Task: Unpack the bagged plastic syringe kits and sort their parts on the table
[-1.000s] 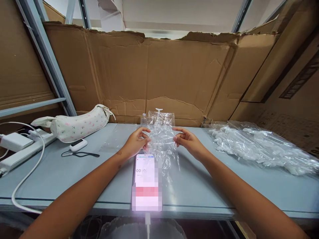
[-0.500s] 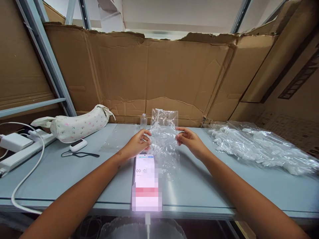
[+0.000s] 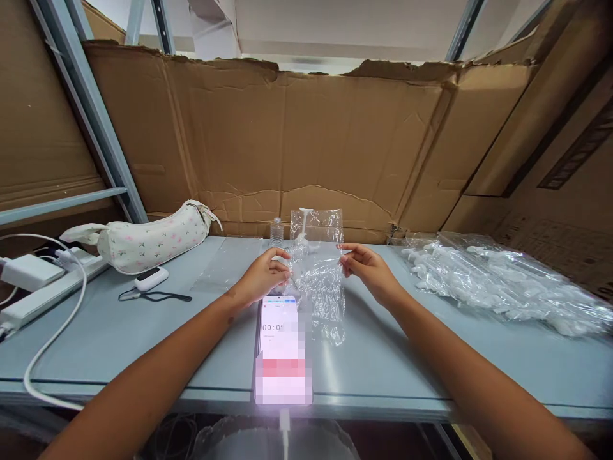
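Note:
A clear plastic bag (image 3: 318, 268) is held up over the grey table, with a white pump dispenser head (image 3: 304, 223) visible at its upper left; whether that part is inside or behind the film I cannot tell. My left hand (image 3: 268, 271) pinches the bag's left edge between thumb and fingers. On the opposite edge, my right hand (image 3: 364, 263) is closed on the film. Just behind my left hand stands a small clear bottle (image 3: 276, 231). Below the hands lies a lit phone (image 3: 278, 345) showing a timer, partly blurred out.
Bagged white parts (image 3: 498, 278) lie at the right. Flat clear film (image 3: 227, 265) rests left of the hands. Farther left are a patterned pouch (image 3: 153, 243), a small white device (image 3: 151, 279) with a strap, and a power strip (image 3: 52, 287) with cables. Cardboard (image 3: 311, 140) walls the back.
The bag's film has shifted slightly and the white pump head shows more clearly at its top. Both hands keep nearly the same place and grip.

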`<act>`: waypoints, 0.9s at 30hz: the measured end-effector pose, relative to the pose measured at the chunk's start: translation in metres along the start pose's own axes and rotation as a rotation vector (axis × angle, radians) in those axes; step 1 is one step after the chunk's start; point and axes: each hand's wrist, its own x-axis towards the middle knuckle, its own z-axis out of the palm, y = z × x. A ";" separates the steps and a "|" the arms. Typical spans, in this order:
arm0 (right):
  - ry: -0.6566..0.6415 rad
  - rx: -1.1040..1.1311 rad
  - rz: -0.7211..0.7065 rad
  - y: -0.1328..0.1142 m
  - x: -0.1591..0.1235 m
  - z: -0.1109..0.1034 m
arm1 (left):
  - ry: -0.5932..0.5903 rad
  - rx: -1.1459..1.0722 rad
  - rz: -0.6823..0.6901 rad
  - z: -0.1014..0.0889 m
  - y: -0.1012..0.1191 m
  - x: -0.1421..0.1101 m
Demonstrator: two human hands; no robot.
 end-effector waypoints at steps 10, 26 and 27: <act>-0.011 0.029 -0.009 -0.002 -0.001 0.002 | -0.003 0.002 -0.105 -0.001 0.005 -0.002; 0.008 0.015 0.038 -0.002 -0.001 0.002 | 0.002 -0.025 0.025 0.000 0.003 -0.002; 0.005 0.010 0.042 -0.002 -0.001 0.002 | 0.001 -0.057 0.041 0.000 0.004 -0.002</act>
